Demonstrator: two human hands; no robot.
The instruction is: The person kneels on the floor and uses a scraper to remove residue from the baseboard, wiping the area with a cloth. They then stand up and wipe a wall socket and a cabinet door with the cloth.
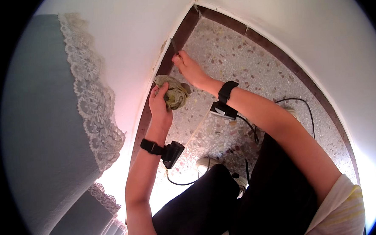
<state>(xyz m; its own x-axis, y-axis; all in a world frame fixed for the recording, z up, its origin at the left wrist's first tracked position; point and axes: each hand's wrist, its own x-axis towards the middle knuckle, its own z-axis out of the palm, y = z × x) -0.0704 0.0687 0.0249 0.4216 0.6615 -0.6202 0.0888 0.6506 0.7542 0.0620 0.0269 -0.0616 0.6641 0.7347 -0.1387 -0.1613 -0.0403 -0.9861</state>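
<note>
A crumpled, greenish-grey cloth (174, 92) is gripped in my left hand (159, 101), close to the left skirting. Farther up, my right hand (187, 65) grips a thin, flat metal tool (173, 45), perhaps a knife or scraper blade. Its tip reaches the upper edge of the dark brown skirting (167, 59), where that edge meets the white wall (133, 53). My fingers hide the tool's handle. Chipped paint and brownish marks show along the wall just above the skirting.
Speckled terrazzo floor (226, 58) narrows to a corner between two walls. A grey-blue curtain (43, 93) with lace trim (94, 97) hangs at the left. Black strapped devices (173, 154) with cables are on both wrists. My dark-clothed knees (198, 200) are below.
</note>
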